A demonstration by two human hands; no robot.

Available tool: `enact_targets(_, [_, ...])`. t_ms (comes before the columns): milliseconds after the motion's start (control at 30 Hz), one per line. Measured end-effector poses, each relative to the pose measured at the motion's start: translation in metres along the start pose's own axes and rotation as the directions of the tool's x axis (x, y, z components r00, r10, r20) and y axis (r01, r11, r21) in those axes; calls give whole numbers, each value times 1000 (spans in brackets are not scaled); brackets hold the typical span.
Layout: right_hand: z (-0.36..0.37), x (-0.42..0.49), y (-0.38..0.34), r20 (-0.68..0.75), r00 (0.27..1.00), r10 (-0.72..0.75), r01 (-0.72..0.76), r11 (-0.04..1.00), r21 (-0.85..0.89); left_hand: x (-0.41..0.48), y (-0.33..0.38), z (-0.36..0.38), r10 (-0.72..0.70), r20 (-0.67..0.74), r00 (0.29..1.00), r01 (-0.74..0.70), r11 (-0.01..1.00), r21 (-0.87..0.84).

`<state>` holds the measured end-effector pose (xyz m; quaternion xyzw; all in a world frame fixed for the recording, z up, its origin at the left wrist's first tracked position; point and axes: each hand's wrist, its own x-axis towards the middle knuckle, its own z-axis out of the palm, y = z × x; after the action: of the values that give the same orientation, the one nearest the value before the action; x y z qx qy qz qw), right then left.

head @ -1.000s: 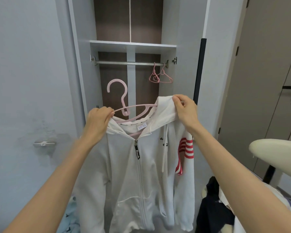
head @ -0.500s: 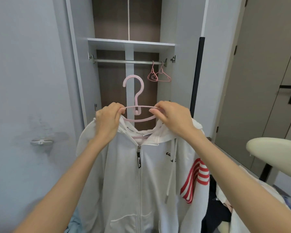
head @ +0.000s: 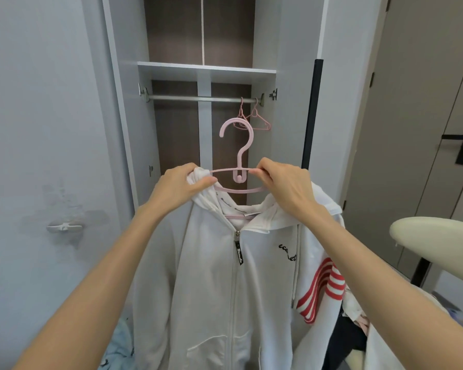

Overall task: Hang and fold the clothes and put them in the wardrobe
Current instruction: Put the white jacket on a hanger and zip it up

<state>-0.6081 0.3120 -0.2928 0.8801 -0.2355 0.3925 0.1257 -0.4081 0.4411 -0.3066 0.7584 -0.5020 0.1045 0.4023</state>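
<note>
White zip hoodie (head: 211, 276) hangs on a pink hanger (head: 242, 145), held up in front of the open wardrobe (head: 206, 68), lower than its metal rail (head: 198, 98); the zip is closed to the neck, and a red-striped sleeve shows at the right; the left hand (head: 177, 188) grips a bunch of the hoodie's neck fabric at the hanger's left end, fingers curled tight; the right hand (head: 286, 182) pinches the right end of the hanger's upper bar, its fingers curled; the hook stands upright between the hands, apart from the rail; two spare pink hangers (head: 254, 120) hang at the rail's right end; dark clothes (head: 348, 335) lie at lower right, pale blue cloth (head: 120, 340) at lower left.
</note>
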Motion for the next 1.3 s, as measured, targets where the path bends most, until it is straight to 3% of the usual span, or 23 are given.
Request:
enact_targets(100, [4,2,3,30,1000,7,-7,1000,-2,5,-1,9,55,-19,998,-57,995,-80])
enact_targets(267, [26,16,22,73,997,25,-23,1000,-21,34,-12,38,11,-72,997,-18,995,-103])
enact_targets(633, [126,103,92,139,980,145,-159,983,97,171,-77,109,31,-51,998,-37,991,-128])
enact_targets(900, [104,228,118,163,973,161,-190,964,185,287,-42,59,60,-65,996,-63,997,-49])
enact_targets(1300, [38,422,116,153,984,93,-118,980,161,433,6,-48,166,-150,975,-156,985,75])
